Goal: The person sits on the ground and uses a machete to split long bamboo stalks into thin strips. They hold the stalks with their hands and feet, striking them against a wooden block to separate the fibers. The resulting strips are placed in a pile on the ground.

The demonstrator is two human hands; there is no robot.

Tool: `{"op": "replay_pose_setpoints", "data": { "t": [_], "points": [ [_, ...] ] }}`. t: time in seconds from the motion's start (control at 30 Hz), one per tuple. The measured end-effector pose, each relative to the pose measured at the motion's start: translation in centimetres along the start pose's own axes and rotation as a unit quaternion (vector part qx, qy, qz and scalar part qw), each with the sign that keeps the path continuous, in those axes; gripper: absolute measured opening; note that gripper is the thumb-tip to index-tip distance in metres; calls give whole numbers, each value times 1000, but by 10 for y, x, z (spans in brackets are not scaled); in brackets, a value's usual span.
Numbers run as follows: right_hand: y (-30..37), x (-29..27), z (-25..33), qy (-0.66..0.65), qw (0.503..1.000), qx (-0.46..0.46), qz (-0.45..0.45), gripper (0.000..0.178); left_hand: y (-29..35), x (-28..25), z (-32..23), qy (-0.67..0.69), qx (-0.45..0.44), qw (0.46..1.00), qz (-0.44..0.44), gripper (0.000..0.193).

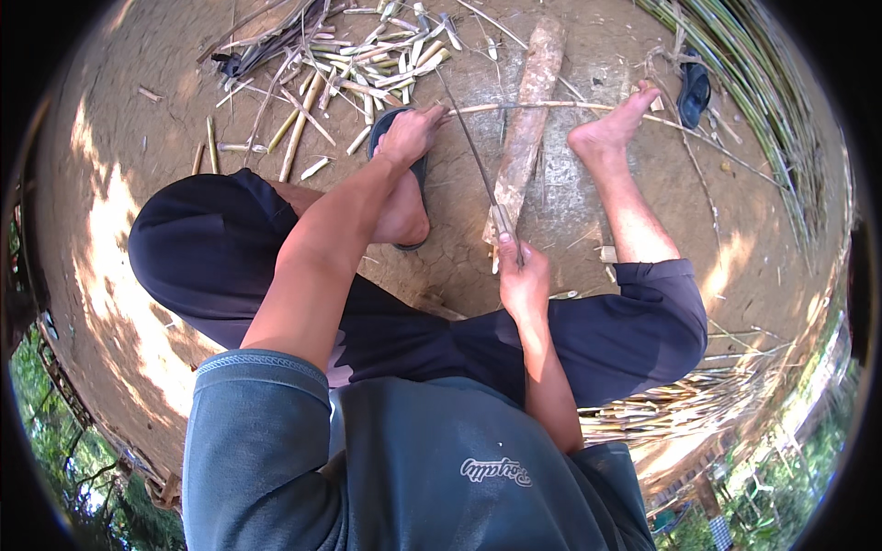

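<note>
My left hand [411,136] is closed on the left end of a long thin pale cane [478,108]. From there the cane runs to the right across a wooden log [531,92] and past my bare right foot [611,138], whose front part covers a short stretch of it. My right hand [525,283] is wrapped round the handle of a long narrow-bladed knife [480,163]. The blade points up and left, and its tip is close to my left hand. I cannot tell whether the blade touches the cane.
Cut cane pieces [377,69] lie heaped at the far left. A bundle of long green canes [753,83] stretches along the far right, beside a loose dark sandal [694,92]. More canes [680,404] lie behind my right knee. My left foot wears a dark sandal [421,174].
</note>
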State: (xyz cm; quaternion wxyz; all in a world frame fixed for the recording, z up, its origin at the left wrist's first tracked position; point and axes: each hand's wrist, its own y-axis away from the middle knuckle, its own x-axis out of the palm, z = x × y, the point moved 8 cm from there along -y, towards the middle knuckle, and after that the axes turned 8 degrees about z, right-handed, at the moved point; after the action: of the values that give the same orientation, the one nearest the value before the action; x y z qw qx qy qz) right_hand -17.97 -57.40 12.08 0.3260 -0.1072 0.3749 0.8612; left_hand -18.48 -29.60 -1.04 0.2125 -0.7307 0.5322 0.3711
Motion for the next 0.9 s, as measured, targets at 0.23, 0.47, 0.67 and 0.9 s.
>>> {"op": "replay_pose_setpoints", "data": {
  "t": [0.23,0.47,0.67,0.9],
  "points": [
    [33,-11,-22,48,999,-3,-4,48,10,4,0,2,6,1000,-5,16],
    [-11,-7,-10,-17,999,40,33,45,5,2,2,10,-11,1000,13,18],
    [-4,-6,-12,-41,996,49,64,45,18,-4,7,-2,-16,1000,-15,23],
    [-1,-9,1,16,999,19,36,46,9,-6,9,11,-8,999,-39,17]
  ]
}}
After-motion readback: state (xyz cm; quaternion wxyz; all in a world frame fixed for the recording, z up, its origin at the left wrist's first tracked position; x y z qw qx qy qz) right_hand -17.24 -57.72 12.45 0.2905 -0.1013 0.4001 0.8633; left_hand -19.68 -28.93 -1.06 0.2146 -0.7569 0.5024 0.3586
